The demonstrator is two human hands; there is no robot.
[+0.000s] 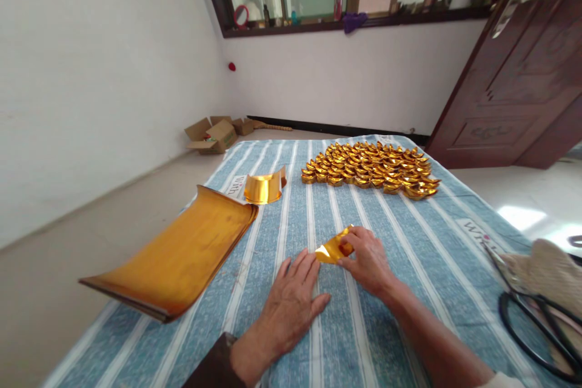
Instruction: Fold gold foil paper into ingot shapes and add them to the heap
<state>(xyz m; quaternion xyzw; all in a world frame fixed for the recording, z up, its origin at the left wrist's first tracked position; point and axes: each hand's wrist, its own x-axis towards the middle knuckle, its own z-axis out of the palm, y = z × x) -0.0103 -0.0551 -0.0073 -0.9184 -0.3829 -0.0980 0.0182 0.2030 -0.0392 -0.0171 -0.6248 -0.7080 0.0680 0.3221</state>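
My right hand (369, 262) pinches a small piece of gold foil paper (331, 250), partly folded, just above the striped cloth. Flat on the cloth beside it lies my left hand (291, 306), fingers spread, its fingertips close to the foil's left edge but holding nothing. A thick stack of gold foil sheets (179, 254) lies to the left, hanging over the bed's edge. A curled strip of gold foil (264, 188) sits behind the stack. Several folded gold paper ingots (370, 168) are packed in rows at the far side.
The blue-and-white striped cloth (409, 236) covers a bed. Black scissors (530, 309) and a beige fabric item (548, 273) lie at the right edge. Open cardboard boxes (213, 133) stand on the floor by the left wall. A brown door (518, 85) is at the right.
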